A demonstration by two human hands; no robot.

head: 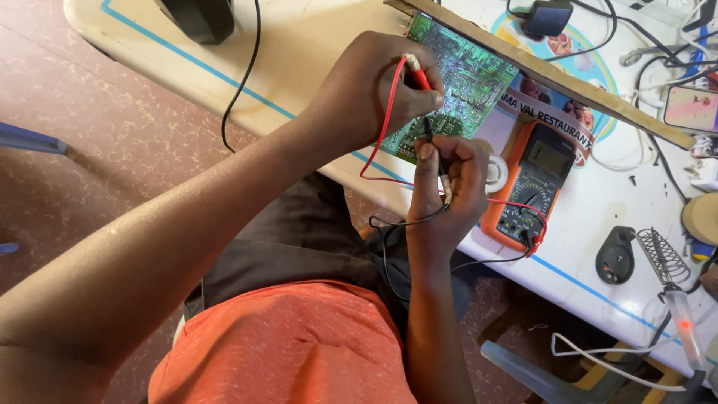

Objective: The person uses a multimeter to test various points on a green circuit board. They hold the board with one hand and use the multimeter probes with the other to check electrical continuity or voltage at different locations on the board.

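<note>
Two probes meet the green board (460, 75) beside the meter (529, 185): left hand (370, 90) pinches the red probe (419, 75), right hand (449, 183) grips the black probe (441, 176); both tips want steady, separate contacts, I judge.

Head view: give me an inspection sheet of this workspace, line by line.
Surface: white table with blue edge line.
Job's things: green circuit board; red probe; black probe; orange multimeter.
Clutter: soldering iron stand, wooden strip, phone.
Hands: left hand holds red probe; right hand holds black probe.
Cables: red lead, black lead, black cable.
Surroundings: speckled floor.
</note>
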